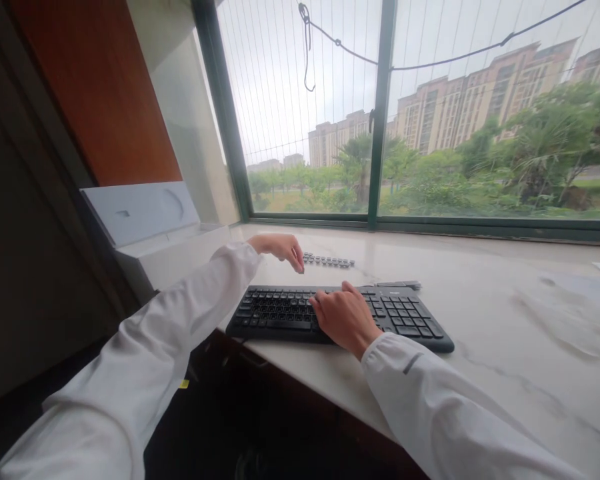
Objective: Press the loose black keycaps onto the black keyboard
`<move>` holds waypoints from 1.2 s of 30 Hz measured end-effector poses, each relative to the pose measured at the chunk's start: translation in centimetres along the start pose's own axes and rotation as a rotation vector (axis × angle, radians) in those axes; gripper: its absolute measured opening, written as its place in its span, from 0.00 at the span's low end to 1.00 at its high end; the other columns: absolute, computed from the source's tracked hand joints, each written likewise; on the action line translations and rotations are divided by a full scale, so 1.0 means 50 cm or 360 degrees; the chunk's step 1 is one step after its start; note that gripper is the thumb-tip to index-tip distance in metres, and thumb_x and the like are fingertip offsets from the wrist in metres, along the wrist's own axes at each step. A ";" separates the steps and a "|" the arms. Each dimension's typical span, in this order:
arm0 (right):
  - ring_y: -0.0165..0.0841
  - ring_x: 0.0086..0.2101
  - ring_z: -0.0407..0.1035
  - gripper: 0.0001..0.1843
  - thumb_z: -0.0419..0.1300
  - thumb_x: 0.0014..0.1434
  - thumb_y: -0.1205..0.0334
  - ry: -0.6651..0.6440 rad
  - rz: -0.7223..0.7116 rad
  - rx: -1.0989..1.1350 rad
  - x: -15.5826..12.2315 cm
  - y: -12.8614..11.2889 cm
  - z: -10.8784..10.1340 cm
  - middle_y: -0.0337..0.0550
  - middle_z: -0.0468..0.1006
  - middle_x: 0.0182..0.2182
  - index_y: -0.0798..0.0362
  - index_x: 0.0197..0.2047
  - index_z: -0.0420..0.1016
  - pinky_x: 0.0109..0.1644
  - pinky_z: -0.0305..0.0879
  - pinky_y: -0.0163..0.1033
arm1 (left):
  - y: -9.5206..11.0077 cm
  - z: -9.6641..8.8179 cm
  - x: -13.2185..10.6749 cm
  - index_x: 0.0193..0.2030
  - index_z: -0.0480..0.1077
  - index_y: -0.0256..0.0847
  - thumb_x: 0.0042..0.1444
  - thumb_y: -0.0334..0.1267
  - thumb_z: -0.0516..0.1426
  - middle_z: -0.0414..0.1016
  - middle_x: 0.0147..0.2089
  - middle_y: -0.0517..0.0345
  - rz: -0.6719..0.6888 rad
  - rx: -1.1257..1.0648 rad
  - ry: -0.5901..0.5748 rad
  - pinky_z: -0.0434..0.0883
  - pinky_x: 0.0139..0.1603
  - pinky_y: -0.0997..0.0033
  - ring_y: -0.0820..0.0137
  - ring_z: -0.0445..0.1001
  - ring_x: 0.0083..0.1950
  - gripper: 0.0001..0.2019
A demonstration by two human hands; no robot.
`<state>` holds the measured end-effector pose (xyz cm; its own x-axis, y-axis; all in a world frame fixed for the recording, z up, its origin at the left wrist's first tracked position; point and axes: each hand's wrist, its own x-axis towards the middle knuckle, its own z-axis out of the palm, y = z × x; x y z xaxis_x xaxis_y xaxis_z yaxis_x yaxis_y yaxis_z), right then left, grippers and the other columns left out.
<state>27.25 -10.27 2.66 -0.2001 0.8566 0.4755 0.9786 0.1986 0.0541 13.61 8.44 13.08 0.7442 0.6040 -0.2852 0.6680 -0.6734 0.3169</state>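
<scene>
A black keyboard (290, 325) lies along the front edge of the marble-patterned counter. My right hand (347, 319) rests on its middle right part, fingers apart and touching the keys. Above and behind the keyboard, my left hand (286, 250) has its fingertips pinched together, pointing down. A small dark keycap (302, 271) shows at those fingertips. Just beyond, several loose keycaps (330, 261) lie in short rows on the counter. Part of the keyboard's letter section is hidden under my right hand.
An open white box (145, 213) stands at the left. A dark cable bundle (400, 285) lies behind the keyboard. Crumpled clear plastic (565, 317) is on the right of the counter (485, 287). A green-framed window (375, 167) closes off the back.
</scene>
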 end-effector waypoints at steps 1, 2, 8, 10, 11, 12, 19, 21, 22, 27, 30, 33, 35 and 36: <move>0.33 0.24 0.70 0.25 0.40 0.68 0.55 0.0002 -0.0019 0.0009 -0.001 -0.002 0.001 0.45 0.77 0.21 0.53 0.31 0.74 0.48 0.47 0.42 | 0.004 0.010 -0.014 0.38 0.79 0.46 0.36 0.52 0.66 0.80 0.37 0.60 0.0001 0.0011 -0.0069 0.63 0.30 0.77 0.72 0.70 0.37 0.21; 0.33 0.24 0.70 0.25 0.40 0.68 0.55 0.0003 -0.0039 0.0019 -0.002 -0.004 0.001 0.45 0.77 0.21 0.53 0.31 0.74 0.48 0.47 0.42 | 0.007 0.020 -0.025 0.37 0.79 0.46 0.36 0.52 0.65 0.80 0.36 0.60 -0.0003 0.0024 -0.0119 0.63 0.30 0.76 0.72 0.70 0.37 0.20; 0.31 0.24 0.70 0.23 0.40 0.68 0.55 0.0023 -0.0187 0.0109 -0.011 -0.022 -0.003 0.43 0.78 0.23 0.53 0.34 0.73 0.45 0.46 0.41 | 0.004 0.063 -0.058 0.39 0.79 0.45 0.38 0.51 0.64 0.79 0.36 0.60 -0.0032 0.0064 -0.0232 0.65 0.33 0.76 0.72 0.71 0.36 0.20; 0.30 0.24 0.70 0.22 0.41 0.68 0.56 0.0018 -0.0231 0.0132 -0.012 -0.027 -0.005 0.43 0.78 0.24 0.52 0.34 0.73 0.45 0.46 0.40 | -0.001 0.069 -0.064 0.39 0.79 0.45 0.38 0.51 0.64 0.79 0.35 0.60 -0.0030 0.0081 -0.0237 0.65 0.33 0.75 0.72 0.71 0.36 0.20; 0.30 0.24 0.70 0.22 0.41 0.68 0.56 0.0012 -0.0245 0.0137 -0.013 -0.028 -0.006 0.43 0.78 0.24 0.52 0.34 0.73 0.45 0.46 0.40 | -0.003 0.071 -0.067 0.39 0.79 0.45 0.38 0.51 0.64 0.79 0.35 0.60 -0.0034 0.0086 -0.0236 0.65 0.33 0.75 0.72 0.70 0.35 0.20; 0.30 0.24 0.70 0.22 0.41 0.68 0.56 0.0005 -0.0252 0.0138 -0.013 -0.030 -0.007 0.43 0.78 0.24 0.52 0.33 0.73 0.45 0.45 0.40 | -0.005 0.073 -0.070 0.39 0.79 0.45 0.38 0.51 0.64 0.79 0.35 0.60 -0.0041 0.0088 -0.0235 0.65 0.33 0.75 0.72 0.70 0.35 0.20; 0.30 0.25 0.70 0.22 0.41 0.68 0.57 -0.0028 -0.0271 0.0147 -0.013 -0.029 -0.006 0.42 0.79 0.24 0.52 0.34 0.73 0.43 0.45 0.40 | -0.017 0.082 -0.073 0.37 0.80 0.45 0.37 0.50 0.64 0.79 0.34 0.59 -0.0082 0.0053 -0.0245 0.64 0.29 0.77 0.72 0.70 0.34 0.19; 0.30 0.25 0.70 0.22 0.41 0.68 0.57 -0.0047 -0.0268 0.0140 -0.012 -0.029 -0.006 0.42 0.79 0.24 0.52 0.33 0.73 0.43 0.45 0.40 | -0.019 0.084 -0.071 0.36 0.80 0.45 0.36 0.50 0.65 0.79 0.34 0.59 -0.0080 0.0030 -0.0250 0.63 0.29 0.77 0.72 0.69 0.34 0.19; 0.30 0.25 0.70 0.22 0.41 0.68 0.57 -0.0056 -0.0267 0.0137 -0.012 -0.029 -0.006 0.42 0.79 0.24 0.52 0.33 0.73 0.43 0.45 0.40 | -0.019 0.085 -0.070 0.35 0.80 0.45 0.35 0.50 0.65 0.79 0.34 0.59 -0.0082 0.0022 -0.0254 0.63 0.29 0.77 0.72 0.69 0.33 0.19; 0.30 0.25 0.70 0.22 0.41 0.68 0.56 -0.0074 -0.0263 0.0139 -0.011 -0.028 -0.003 0.42 0.79 0.25 0.51 0.34 0.73 0.44 0.45 0.40 | -0.019 0.086 -0.068 0.34 0.80 0.45 0.34 0.50 0.66 0.79 0.33 0.59 -0.0107 0.0031 -0.0264 0.63 0.29 0.77 0.73 0.69 0.32 0.18; 0.30 0.25 0.70 0.21 0.42 0.68 0.56 -0.0067 -0.0269 0.0146 -0.011 -0.029 -0.002 0.42 0.79 0.25 0.51 0.33 0.73 0.44 0.45 0.40 | -0.021 0.086 -0.066 0.35 0.80 0.45 0.36 0.50 0.65 0.79 0.33 0.59 -0.0111 0.0055 -0.0279 0.63 0.29 0.76 0.73 0.68 0.32 0.18; 0.30 0.25 0.70 0.21 0.42 0.68 0.57 -0.0068 -0.0274 0.0133 -0.011 -0.029 -0.002 0.42 0.79 0.25 0.51 0.33 0.73 0.44 0.45 0.40 | -0.023 0.087 -0.062 0.35 0.80 0.45 0.35 0.50 0.65 0.79 0.33 0.59 -0.0126 0.0047 -0.0284 0.64 0.30 0.76 0.73 0.69 0.32 0.18; 0.30 0.25 0.70 0.22 0.42 0.68 0.57 -0.0074 -0.0274 0.0123 -0.011 -0.029 -0.003 0.42 0.79 0.24 0.52 0.33 0.73 0.44 0.45 0.40 | -0.023 0.088 -0.059 0.34 0.80 0.45 0.34 0.50 0.66 0.79 0.33 0.59 -0.0142 0.0035 -0.0278 0.65 0.32 0.76 0.72 0.69 0.32 0.18; 0.30 0.25 0.70 0.22 0.42 0.68 0.57 -0.0076 -0.0276 0.0120 -0.011 -0.029 -0.003 0.42 0.79 0.24 0.52 0.33 0.73 0.44 0.45 0.40 | -0.022 0.089 -0.058 0.34 0.80 0.45 0.34 0.49 0.66 0.79 0.32 0.60 -0.0145 0.0036 -0.0274 0.65 0.32 0.76 0.72 0.70 0.33 0.19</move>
<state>25.95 -11.10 2.47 -0.3691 0.8277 0.4227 0.9233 0.3787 0.0646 10.70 5.54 9.54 0.6682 0.5822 -0.4631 0.7309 -0.6298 0.2629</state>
